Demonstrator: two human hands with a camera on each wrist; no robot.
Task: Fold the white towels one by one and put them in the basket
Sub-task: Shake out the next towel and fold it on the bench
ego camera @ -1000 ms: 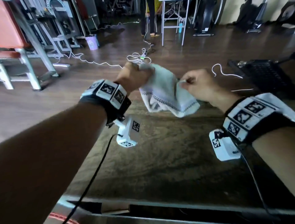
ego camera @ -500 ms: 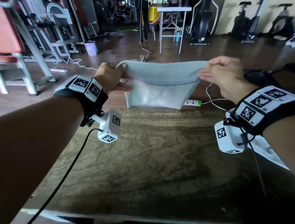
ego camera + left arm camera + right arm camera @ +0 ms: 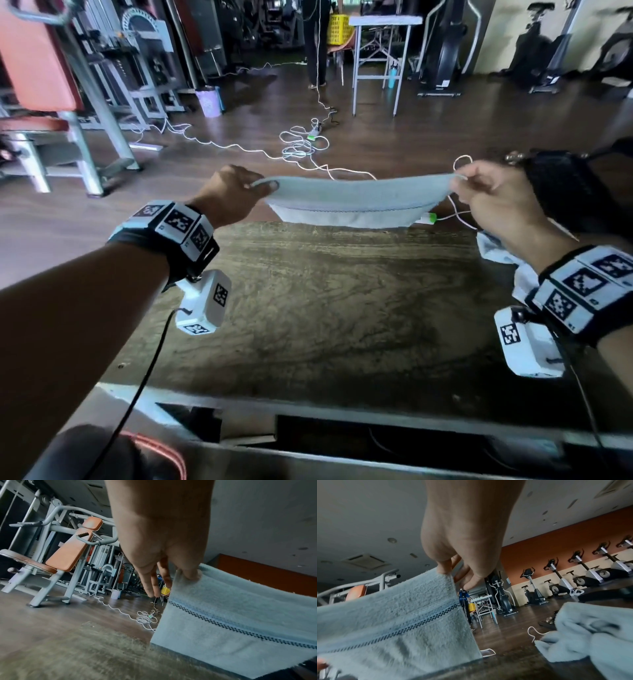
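Note:
A white towel with a dark checkered stripe hangs stretched between my two hands above the far edge of the wooden table. My left hand pinches its left top corner, seen close in the left wrist view on the towel. My right hand pinches the right top corner, with the towel hanging below it. The towel's lower edge touches the table's far edge. A dark basket stands at the far right, partly behind my right hand.
Other crumpled white towels lie on the table at the right, under my right wrist, also the crumpled towels. Beyond the table, white cables trail over the floor. Gym machines stand at the left and a small table farther back.
A second ago the towel was bunched between my hands held close together. My hands have moved apart and spread it wide, and it now hangs lower, at the table's far edge.

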